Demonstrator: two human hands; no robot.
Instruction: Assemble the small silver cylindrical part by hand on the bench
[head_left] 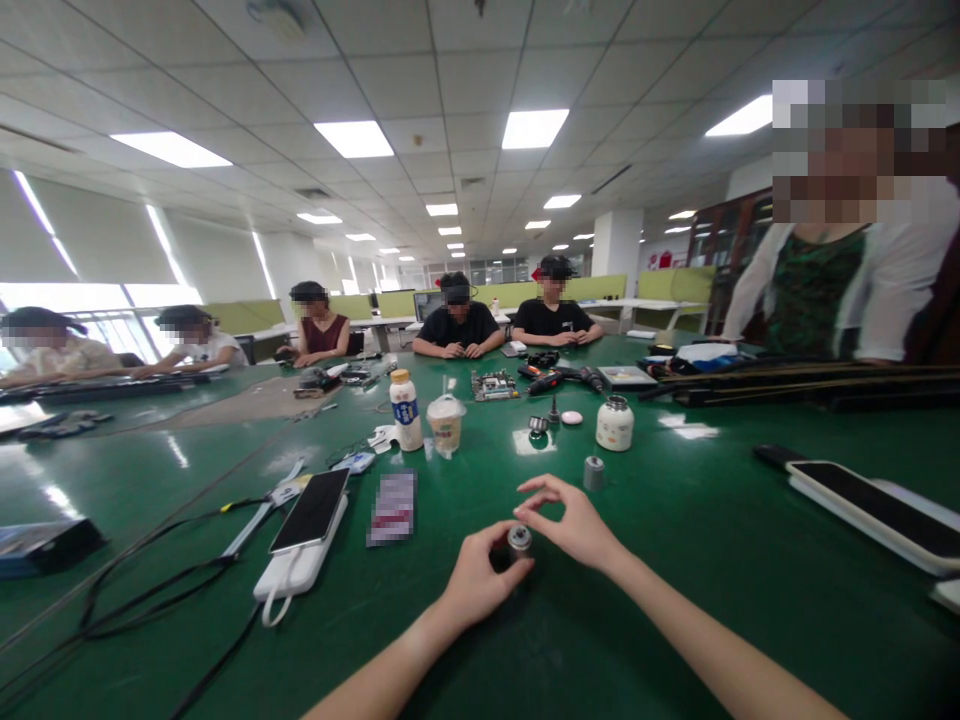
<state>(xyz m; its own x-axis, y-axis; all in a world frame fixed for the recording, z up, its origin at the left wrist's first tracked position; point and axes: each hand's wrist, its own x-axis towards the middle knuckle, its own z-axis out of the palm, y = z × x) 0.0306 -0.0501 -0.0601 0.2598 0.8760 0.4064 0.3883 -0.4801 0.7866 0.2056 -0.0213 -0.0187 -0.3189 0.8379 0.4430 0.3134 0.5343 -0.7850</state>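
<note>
My left hand [484,575] is closed around a small metal cylinder [519,541], which looks like a small motor. It stands upright between thumb and fingers, with a dark centre in its top. Just above and right of it is my right hand [566,520], thumb and a finger curled together in a pinch near the cylinder's top. Whatever is between those fingertips is too small to make out. A second grey metal cylinder [594,472] stands on the green table [675,530] beyond my right hand.
Left lie a phone on a white power bank [300,550], cables and a purple packet [392,508]. Ahead stand a bottle [406,412], a lidded cup [446,422], a white flask [615,425], a circuit board [495,386] and power drills [559,376]. Several people surround the table.
</note>
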